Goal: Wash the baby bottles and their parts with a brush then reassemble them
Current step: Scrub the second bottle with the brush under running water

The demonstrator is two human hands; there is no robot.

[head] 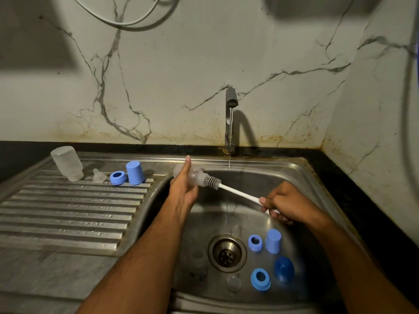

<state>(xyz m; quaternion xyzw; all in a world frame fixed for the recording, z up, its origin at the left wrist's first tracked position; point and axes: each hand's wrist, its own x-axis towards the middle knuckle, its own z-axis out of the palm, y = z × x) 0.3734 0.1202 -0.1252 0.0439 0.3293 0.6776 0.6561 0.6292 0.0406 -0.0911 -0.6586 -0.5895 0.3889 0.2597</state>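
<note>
My left hand point(184, 188) grips a clear baby bottle point(196, 175) on its side above the sink's left rim. Its mouth faces right, and the grey bristle head of the brush point(213, 181) sits at that mouth. My right hand point(286, 203) holds the brush's white handle point(240, 194) over the basin. On the drainboard stand an upturned clear bottle point(67, 163), a clear teat point(99, 175), a blue ring point(118, 177) and a blue cap point(135, 172). In the basin lie two blue rings point(255, 242) point(260, 278), a blue cap point(273, 241), a dark blue dome point(283, 268) and a clear teat point(233, 283).
The tap point(230, 118) runs a thin stream of water into the steel sink point(301, 175), near the drain point(226, 253). The ribbed drainboard point(68, 214) spreads to the left. A black counter edge point(353, 182) and marble-patterned walls close the back and right.
</note>
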